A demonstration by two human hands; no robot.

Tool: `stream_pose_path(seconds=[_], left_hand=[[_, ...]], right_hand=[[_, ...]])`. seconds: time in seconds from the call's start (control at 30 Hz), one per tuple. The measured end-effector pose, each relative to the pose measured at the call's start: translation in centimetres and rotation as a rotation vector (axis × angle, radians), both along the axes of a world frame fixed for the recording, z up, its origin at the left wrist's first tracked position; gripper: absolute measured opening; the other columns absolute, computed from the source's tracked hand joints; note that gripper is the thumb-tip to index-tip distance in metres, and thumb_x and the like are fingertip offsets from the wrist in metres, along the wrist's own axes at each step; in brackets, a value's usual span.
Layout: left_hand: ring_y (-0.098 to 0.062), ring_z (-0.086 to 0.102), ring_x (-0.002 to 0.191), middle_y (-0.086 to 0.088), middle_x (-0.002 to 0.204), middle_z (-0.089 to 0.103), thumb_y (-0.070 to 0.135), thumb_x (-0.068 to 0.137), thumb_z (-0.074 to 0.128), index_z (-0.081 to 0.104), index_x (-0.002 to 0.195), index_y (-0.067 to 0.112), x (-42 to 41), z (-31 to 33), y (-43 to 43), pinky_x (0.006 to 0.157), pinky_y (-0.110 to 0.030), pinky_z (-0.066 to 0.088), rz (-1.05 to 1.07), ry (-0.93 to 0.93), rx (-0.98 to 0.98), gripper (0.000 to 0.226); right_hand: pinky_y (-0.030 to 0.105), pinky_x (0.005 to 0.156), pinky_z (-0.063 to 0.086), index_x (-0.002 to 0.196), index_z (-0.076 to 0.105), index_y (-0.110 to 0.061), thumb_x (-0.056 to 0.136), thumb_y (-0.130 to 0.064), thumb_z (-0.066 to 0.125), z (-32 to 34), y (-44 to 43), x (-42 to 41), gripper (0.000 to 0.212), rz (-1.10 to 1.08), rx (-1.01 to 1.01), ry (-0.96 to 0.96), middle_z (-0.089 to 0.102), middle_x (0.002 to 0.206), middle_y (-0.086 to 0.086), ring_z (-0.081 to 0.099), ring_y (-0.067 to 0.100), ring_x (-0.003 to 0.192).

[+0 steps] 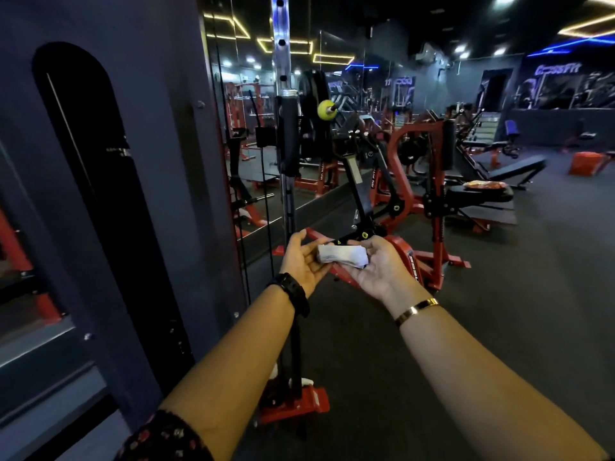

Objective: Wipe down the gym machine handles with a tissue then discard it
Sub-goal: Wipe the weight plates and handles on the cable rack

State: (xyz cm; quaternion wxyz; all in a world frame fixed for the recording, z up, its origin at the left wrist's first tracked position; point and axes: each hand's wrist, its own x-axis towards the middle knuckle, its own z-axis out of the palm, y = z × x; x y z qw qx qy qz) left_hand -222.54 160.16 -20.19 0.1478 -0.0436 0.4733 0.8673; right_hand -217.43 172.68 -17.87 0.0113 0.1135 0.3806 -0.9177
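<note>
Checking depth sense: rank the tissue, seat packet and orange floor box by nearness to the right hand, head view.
1. tissue, held in the right hand.
2. packet, on the seat, ahead and right.
3. orange box, farthest, far right.

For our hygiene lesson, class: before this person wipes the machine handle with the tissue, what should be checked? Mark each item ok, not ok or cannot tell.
1. Tissue ready: ok; the folded tissue lies between both hands.
2. Grip: ok; the right hand holds it, and the left hand touches its end.
3. Handle free: ok; the black padded handle stands uncovered ahead of the hands.
4. Tissue clean: cannot tell.
5. Somewhere to discard it: cannot tell; no bin is in view.
</note>
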Motion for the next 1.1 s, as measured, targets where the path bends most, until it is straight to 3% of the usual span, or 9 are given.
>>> stream_pose_path(seconds=[0.2,0.3,0.47,0.6,0.9,0.97,1.1], left_hand=[[-0.023,0.064,0.089,-0.012,0.100,0.069,0.047,0.098,0.040,0.066,0.098,0.005,-7.1,2.5,-4.5,0.084,-0.033,0.052,-0.046,0.050,0.013,0.049],[-0.021,0.064,0.086,-0.012,0.101,0.068,0.047,0.099,0.038,0.066,0.097,0.005,-10.9,4.2,-6.9,0.073,-0.028,0.053,-0.086,0.059,0.004,0.051],[-0.019,0.064,0.080,-0.009,0.095,0.068,0.047,0.099,0.036,0.065,0.096,0.005,-15.8,5.9,-9.9,0.057,-0.025,0.054,-0.153,0.075,0.008,0.050],[-0.019,0.064,0.078,-0.009,0.093,0.068,0.046,0.100,0.035,0.065,0.095,0.005,-19.0,6.3,-11.1,0.048,-0.021,0.053,-0.175,0.081,0.042,0.051],[-0.018,0.067,0.083,-0.008,0.094,0.071,0.049,0.099,0.034,0.067,0.097,0.007,-26.0,5.7,-11.1,0.069,-0.028,0.052,-0.190,0.141,0.060,0.053],[-0.018,0.067,0.086,-0.008,0.100,0.072,0.049,0.099,0.033,0.069,0.097,0.008,-27.5,5.6,-11.0,0.081,-0.029,0.052,-0.204,0.201,0.054,0.054],[-0.016,0.067,0.089,-0.006,0.101,0.073,0.051,0.098,0.030,0.070,0.101,0.011,-29.7,5.4,-11.0,0.090,-0.029,0.046,-0.269,0.261,0.068,0.056]], right_hand=[[0.035,0.059,0.059,0.102,0.050,0.003,0.091,-0.005,0.037,1.3,-4.6,-7.5,0.019,-0.067,-0.036,0.033,0.058,0.092,0.024,0.063,0.033,0.080],[0.034,0.054,0.059,0.106,0.050,0.006,0.090,-0.001,0.034,2.6,-7.2,-10.7,0.024,-0.110,-0.033,0.062,0.056,0.096,0.025,0.061,0.034,0.082],[0.038,0.075,0.053,0.109,0.051,0.006,0.088,0.002,0.033,3.4,-10.5,-15.3,0.028,-0.184,-0.040,0.094,0.054,0.107,0.026,0.060,0.036,0.089],[0.035,0.071,0.057,0.115,0.051,0.007,0.088,0.002,0.034,3.7,-12.2,-18.1,0.032,-0.220,-0.027,0.113,0.055,0.106,0.025,0.060,0.034,0.088],[0.028,0.074,0.053,0.095,0.055,0.004,0.091,0.011,0.037,4.3,-13.2,-24.2,0.020,-0.295,0.039,0.124,0.055,0.092,0.016,0.058,0.025,0.081],[0.027,0.072,0.054,0.088,0.055,0.004,0.091,0.013,0.038,4.2,-13.1,-25.3,0.020,-0.318,0.052,0.131,0.055,0.091,0.016,0.058,0.024,0.080],[0.029,0.091,0.045,0.096,0.055,0.010,0.091,0.015,0.039,4.2,-13.4,-26.7,0.017,-0.364,0.023,0.149,0.056,0.101,0.022,0.059,0.025,0.081]])
